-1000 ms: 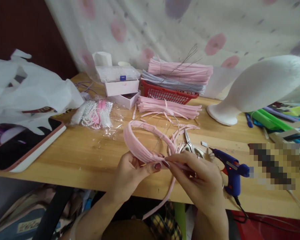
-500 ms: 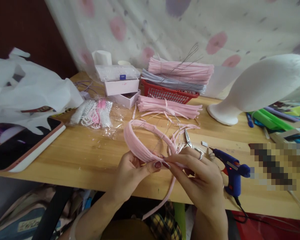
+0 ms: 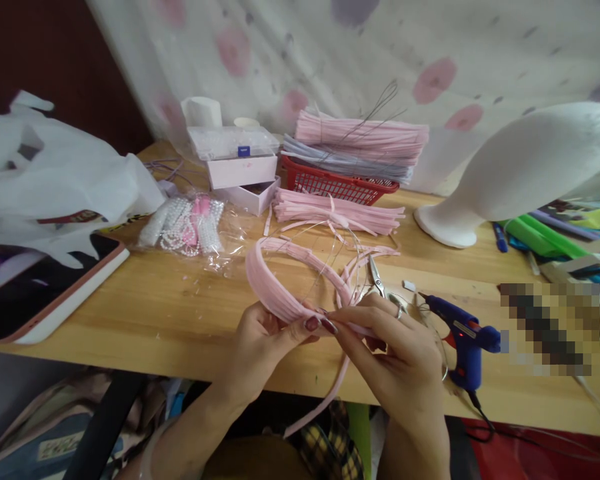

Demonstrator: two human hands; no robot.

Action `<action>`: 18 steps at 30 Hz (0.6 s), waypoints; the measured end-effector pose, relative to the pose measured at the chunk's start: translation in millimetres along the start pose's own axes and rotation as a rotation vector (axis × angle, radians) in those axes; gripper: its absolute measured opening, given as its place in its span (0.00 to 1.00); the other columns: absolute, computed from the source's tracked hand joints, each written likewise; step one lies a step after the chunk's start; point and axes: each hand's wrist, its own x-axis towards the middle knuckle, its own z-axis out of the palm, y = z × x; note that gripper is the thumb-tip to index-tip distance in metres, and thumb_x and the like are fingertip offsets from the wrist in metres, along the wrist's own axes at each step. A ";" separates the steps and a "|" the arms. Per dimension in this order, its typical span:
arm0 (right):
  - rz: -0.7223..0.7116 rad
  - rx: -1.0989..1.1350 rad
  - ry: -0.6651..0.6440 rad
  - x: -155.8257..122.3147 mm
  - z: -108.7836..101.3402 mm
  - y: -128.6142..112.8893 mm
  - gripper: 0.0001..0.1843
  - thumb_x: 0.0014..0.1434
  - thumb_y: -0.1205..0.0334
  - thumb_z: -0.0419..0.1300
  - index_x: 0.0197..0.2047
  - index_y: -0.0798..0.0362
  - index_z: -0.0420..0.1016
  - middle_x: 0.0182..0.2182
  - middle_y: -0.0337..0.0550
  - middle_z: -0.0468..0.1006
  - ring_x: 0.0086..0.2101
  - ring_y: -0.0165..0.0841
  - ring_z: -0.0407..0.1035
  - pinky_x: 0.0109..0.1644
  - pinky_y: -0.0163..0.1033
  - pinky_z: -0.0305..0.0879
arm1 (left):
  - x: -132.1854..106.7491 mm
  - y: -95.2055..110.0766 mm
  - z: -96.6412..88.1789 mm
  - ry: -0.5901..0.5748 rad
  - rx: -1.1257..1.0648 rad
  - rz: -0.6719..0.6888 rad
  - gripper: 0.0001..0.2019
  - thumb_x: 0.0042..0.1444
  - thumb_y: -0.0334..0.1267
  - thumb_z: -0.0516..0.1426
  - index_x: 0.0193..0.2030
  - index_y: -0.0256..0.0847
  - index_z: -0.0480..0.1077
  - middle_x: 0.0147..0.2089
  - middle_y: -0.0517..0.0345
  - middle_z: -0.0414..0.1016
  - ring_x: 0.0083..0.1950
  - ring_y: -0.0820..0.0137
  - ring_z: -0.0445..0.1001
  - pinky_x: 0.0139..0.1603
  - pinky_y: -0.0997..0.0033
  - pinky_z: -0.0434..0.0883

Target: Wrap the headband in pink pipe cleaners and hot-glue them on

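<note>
A pink headband-like ring [image 3: 273,287], built of soft fuzzy strips, is held above the table's front part. My left hand [image 3: 260,353] is closed on its near side, thumb on top. My right hand [image 3: 400,360] pinches the strips right beside the left thumb, so the two thumbs nearly meet. One loose pink strip [image 3: 337,387] hangs from there past the table edge. Thin wires loop inside and behind the ring. Scissors [image 3: 377,275] lie just beyond my right hand, partly hidden by it. A blue glue gun [image 3: 460,333] stands to the right of that hand.
Bundled pink strips [image 3: 340,212] lie before a red basket [image 3: 340,181] stacked with more bundles. White boxes [image 3: 243,170] and bagged pearl strings [image 3: 193,223] sit left of it. A phone [image 3: 55,287] and plastic bag [image 3: 65,167] are far left; a white foam head [image 3: 520,167] stands right.
Both hands keep their hold on the pink ring in nearly the same place. The view has shifted very slightly; nothing was taken up or let go.
</note>
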 end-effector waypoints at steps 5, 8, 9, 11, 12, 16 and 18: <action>0.005 -0.001 -0.001 -0.2 0.9 -0.7 0.05 0.61 0.73 0.61 0.37 0.54 0.77 0.26 0.36 0.71 0.23 0.22 0.63 0.22 0.28 0.55 | 0.1 -1.0 -0.8 0.001 0.006 0.003 0.09 0.46 0.37 0.71 0.33 0.38 0.80 0.32 0.59 0.82 0.34 0.73 0.81 0.39 0.77 0.78; 0.008 -0.007 -0.001 -0.1 1.0 -1.7 0.06 0.61 0.72 0.61 0.37 0.53 0.77 0.26 0.36 0.71 0.22 0.22 0.62 0.21 0.29 0.55 | -0.2 0.0 0.7 0.021 0.010 -0.001 0.09 0.45 0.37 0.71 0.33 0.38 0.79 0.32 0.58 0.82 0.35 0.72 0.81 0.39 0.76 0.78; 0.009 -0.006 -0.004 -0.2 1.0 -1.9 0.05 0.61 0.72 0.61 0.37 0.53 0.77 0.26 0.36 0.71 0.22 0.22 0.62 0.21 0.29 0.55 | -0.5 0.8 1.5 0.029 0.012 -0.001 0.09 0.45 0.37 0.71 0.33 0.39 0.79 0.33 0.57 0.83 0.35 0.71 0.81 0.39 0.76 0.78; 0.014 0.002 -0.009 -0.4 1.1 -2.1 0.05 0.61 0.72 0.61 0.37 0.53 0.78 0.26 0.36 0.71 0.22 0.23 0.62 0.21 0.29 0.55 | -1.4 2.6 3.2 0.043 0.015 0.004 0.10 0.46 0.39 0.70 0.34 0.39 0.79 0.35 0.56 0.83 0.36 0.70 0.82 0.39 0.74 0.78; 0.015 0.007 -0.011 -0.5 1.2 -2.0 0.06 0.61 0.72 0.61 0.37 0.53 0.78 0.26 0.36 0.71 0.22 0.23 0.63 0.21 0.29 0.55 | -1.8 3.6 3.8 0.047 0.017 0.006 0.11 0.46 0.41 0.70 0.35 0.39 0.79 0.36 0.55 0.84 0.36 0.69 0.82 0.39 0.73 0.78; 0.010 0.019 -0.006 -0.6 3.1 -1.6 0.06 0.61 0.72 0.61 0.38 0.52 0.77 0.26 0.37 0.71 0.24 0.24 0.65 0.22 0.29 0.57 | -2.6 5.1 4.2 0.042 0.039 0.000 0.13 0.48 0.47 0.69 0.34 0.38 0.79 0.34 0.53 0.83 0.36 0.67 0.82 0.39 0.72 0.78; 0.013 0.015 -0.013 -0.8 4.3 -1.3 0.06 0.61 0.72 0.61 0.38 0.52 0.77 0.26 0.37 0.72 0.24 0.24 0.65 0.23 0.29 0.57 | -2.2 4.1 3.6 0.039 0.031 0.005 0.12 0.49 0.45 0.68 0.34 0.38 0.79 0.32 0.55 0.83 0.35 0.69 0.81 0.39 0.73 0.78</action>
